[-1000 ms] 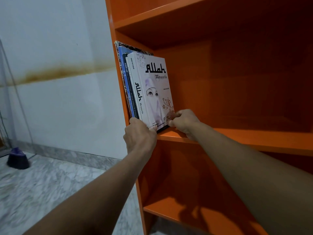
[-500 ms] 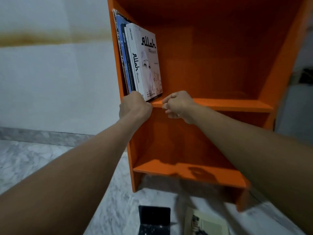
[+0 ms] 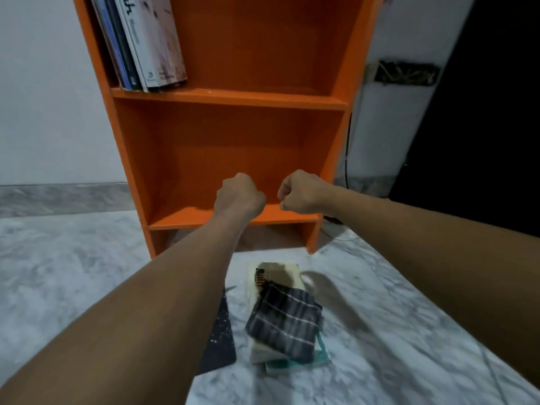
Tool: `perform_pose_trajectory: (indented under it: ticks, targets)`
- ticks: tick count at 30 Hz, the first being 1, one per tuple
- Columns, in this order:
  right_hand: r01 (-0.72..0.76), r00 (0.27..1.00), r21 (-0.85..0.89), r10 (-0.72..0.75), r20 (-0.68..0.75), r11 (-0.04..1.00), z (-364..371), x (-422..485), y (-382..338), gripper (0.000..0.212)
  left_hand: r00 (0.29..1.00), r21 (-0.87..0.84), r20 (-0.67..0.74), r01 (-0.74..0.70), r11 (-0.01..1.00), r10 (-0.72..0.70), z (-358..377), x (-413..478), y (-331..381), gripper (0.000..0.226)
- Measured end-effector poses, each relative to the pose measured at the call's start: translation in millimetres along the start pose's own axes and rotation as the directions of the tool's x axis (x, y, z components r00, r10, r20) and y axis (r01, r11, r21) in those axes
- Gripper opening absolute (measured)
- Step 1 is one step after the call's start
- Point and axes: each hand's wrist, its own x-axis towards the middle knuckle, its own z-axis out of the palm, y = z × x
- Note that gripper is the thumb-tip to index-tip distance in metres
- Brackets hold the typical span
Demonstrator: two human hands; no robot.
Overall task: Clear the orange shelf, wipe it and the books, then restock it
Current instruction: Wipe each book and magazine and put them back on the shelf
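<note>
The orange shelf (image 3: 228, 97) stands against the wall. Several books (image 3: 146, 45) lean upright at the left end of its upper board. My left hand (image 3: 238, 194) and my right hand (image 3: 301, 192) hover in front of the bare lower compartment, both with curled fingers and holding nothing. On the marble floor in front lies a pile of books (image 3: 273, 276) with a dark striped cloth (image 3: 285, 321) draped on top. A dark speckled book (image 3: 222, 334) lies beside the pile, partly hidden by my left forearm.
A white wall is on the left, with a grey skirting strip (image 3: 58, 197). A dark doorway (image 3: 482, 112) opens at the right. A cable (image 3: 346, 159) runs down beside the shelf to the floor.
Both hands let go of the books on the upper board and dropped to the lower compartment. The view tilted down, bringing the floor pile and cloth into sight.
</note>
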Motion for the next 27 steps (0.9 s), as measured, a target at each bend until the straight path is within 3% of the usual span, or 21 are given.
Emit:
perform_pose_trajectory:
  ticks: [5,7,9,14,17,19,21,24,27]
  targets:
    - [-0.043,0.998,-0.04,0.045,0.051,0.998,32.9,-0.6,30.3,0.009,0.996,0.066,0.082,0.017,0.998,-0.022,32.8,-6.3,-22.4,0.033]
    - [-0.05,0.99,-0.06,0.058,0.132,0.997,61.0,-0.7,43.8,0.029,0.993,0.115,0.108,0.03,0.993,-0.042,47.7,-11.0,-36.9,0.036]
    - [-0.041,0.982,-0.082,0.055,0.181,0.996,91.8,-3.2,57.5,0.011,0.986,0.126,0.16,0.034,0.991,-0.054,66.0,-17.5,-51.3,0.031]
    - [-0.037,0.938,-0.117,0.075,0.339,0.992,163.9,-4.1,93.1,0.076,0.961,0.195,0.226,0.117,0.974,-0.161,107.9,-20.5,-83.4,0.03]
    - [0.022,0.903,-0.281,0.102,0.417,0.959,198.9,-14.4,114.5,0.119,0.928,0.208,0.282,0.189,0.96,-0.244,131.1,-19.2,-98.4,0.029]
    - [0.006,0.925,-0.285,0.103,0.367,0.958,206.6,-18.7,124.2,0.108,0.897,0.199,0.327,0.241,0.95,-0.296,144.1,-16.8,-105.9,0.028]
    - [-0.056,0.927,-0.176,0.117,0.357,0.983,202.9,-20.1,128.9,0.073,0.863,0.155,0.367,0.313,0.937,-0.349,156.0,-13.2,-113.7,0.023]
    - [-0.159,0.941,-0.018,0.157,0.3,0.987,196.1,-12.5,144.1,0.038,0.814,0.048,0.427,0.413,0.909,-0.393,173.0,-7.9,-128.1,0.019]
    - [-0.341,0.935,0.103,0.326,0.137,0.934,184.1,-3.5,164.5,0.017,0.804,0.031,0.442,0.43,0.903,-0.398,188.3,-4.9,-142.1,0.023]
